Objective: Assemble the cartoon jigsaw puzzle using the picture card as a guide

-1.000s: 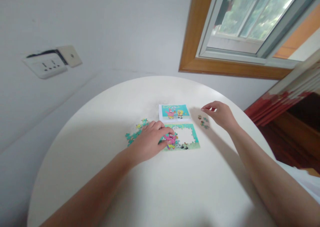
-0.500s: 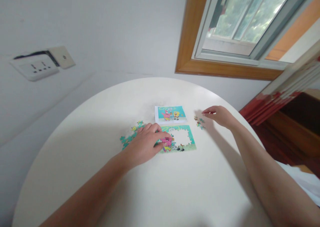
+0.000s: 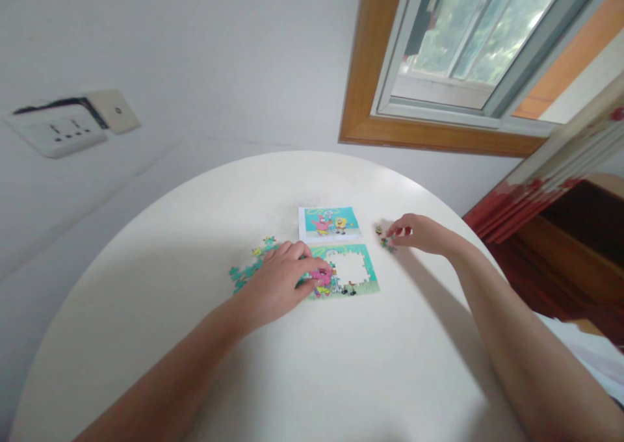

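Note:
A small cartoon jigsaw puzzle (image 3: 358, 279) lies partly assembled on the round white table (image 3: 292, 377), with a white gap in its middle. My left hand (image 3: 277, 283) rests flat on the puzzle's left part, fingers spread and pressing the pink figure. A picture card (image 3: 329, 223) showing the finished image lies just behind the puzzle. My right hand (image 3: 416, 234) reaches to a few loose pieces (image 3: 383, 237) right of the card, its fingertips pinched down on them. More loose teal pieces (image 3: 244, 272) lie left of my left hand.
A white wall with a socket plate (image 3: 56, 130) stands behind the table at the left. A wood-framed window (image 3: 439, 71) is at the upper right, with a red-and-white curtain (image 3: 550, 175) beside it. Dark wooden furniture (image 3: 575, 260) lies beyond the table's right edge.
My right hand has lowered and moved left onto the loose pieces beside the card, its fingers closing on them. My left hand stays on the puzzle. The camera has shifted slightly.

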Demonstrator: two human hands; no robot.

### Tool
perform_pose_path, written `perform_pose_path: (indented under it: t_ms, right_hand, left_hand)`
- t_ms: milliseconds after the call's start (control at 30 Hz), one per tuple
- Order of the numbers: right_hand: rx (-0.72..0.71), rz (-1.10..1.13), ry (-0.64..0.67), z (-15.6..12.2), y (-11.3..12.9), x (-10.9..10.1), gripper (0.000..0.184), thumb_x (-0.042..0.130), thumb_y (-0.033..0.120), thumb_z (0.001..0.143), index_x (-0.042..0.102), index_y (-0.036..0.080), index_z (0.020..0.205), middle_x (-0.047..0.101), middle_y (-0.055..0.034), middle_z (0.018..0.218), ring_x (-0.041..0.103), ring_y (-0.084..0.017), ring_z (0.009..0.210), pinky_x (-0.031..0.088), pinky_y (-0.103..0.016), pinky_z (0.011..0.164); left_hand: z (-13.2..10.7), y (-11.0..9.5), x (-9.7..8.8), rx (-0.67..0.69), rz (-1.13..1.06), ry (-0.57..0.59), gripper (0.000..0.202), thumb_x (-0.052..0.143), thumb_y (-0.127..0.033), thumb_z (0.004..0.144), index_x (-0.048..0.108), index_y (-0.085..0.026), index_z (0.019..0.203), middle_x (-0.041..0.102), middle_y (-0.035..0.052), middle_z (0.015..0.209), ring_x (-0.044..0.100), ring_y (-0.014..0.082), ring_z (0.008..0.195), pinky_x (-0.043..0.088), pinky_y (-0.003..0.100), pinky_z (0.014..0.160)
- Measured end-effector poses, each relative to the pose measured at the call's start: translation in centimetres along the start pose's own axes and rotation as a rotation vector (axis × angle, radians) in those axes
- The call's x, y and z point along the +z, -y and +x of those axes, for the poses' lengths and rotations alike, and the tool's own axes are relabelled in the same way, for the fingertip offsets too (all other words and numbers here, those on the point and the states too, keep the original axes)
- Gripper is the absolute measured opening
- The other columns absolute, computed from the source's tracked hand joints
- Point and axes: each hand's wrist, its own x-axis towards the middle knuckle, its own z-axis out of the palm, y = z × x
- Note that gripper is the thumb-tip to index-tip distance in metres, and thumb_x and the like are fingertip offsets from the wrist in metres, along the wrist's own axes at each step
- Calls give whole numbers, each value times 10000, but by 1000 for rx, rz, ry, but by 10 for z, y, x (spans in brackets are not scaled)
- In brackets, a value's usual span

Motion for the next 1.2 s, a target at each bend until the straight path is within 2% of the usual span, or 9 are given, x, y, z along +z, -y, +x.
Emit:
perform_pose_path:
  t_ms: [367,733,967,1200]
  right_hand:
    - [71,-57,-19,4,10,10,185,659,253,679,729,199,841,673,-42,806,578,-152,669,409,-240,583]
    - [-10,39,-101,6,28,22,205,617,165,653,640,178,856,638,-33,829,541,-128,669,402,-228,597]
    - [-7,76,-116,3,43,24,155,595,130,660,610,176,807,626,-16,737,537,-125,649,387,-221,590]
    - [-29,117,-122,7,37,30,149,574,141,675,634,180,805,647,-20,739,560,-133,660,397,-231,609]
  left_hand:
    - [0,-2,-1,-7,11,1,242,504,-346,888,655,-352,1077,524,37,971,469,204,951,372,326,841]
    - [0,-1,-1,-4,18,6,238,509,-330,887,651,-354,1075,524,34,966,463,208,959,365,328,841]
    - [0,-1,1,3,27,-4,237,511,-331,887,649,-351,1079,521,30,968,461,202,948,361,326,840]
    - [-2,-1,0,1,31,-4,241,514,-324,886,642,-350,1089,520,31,977,462,207,966,361,327,841]
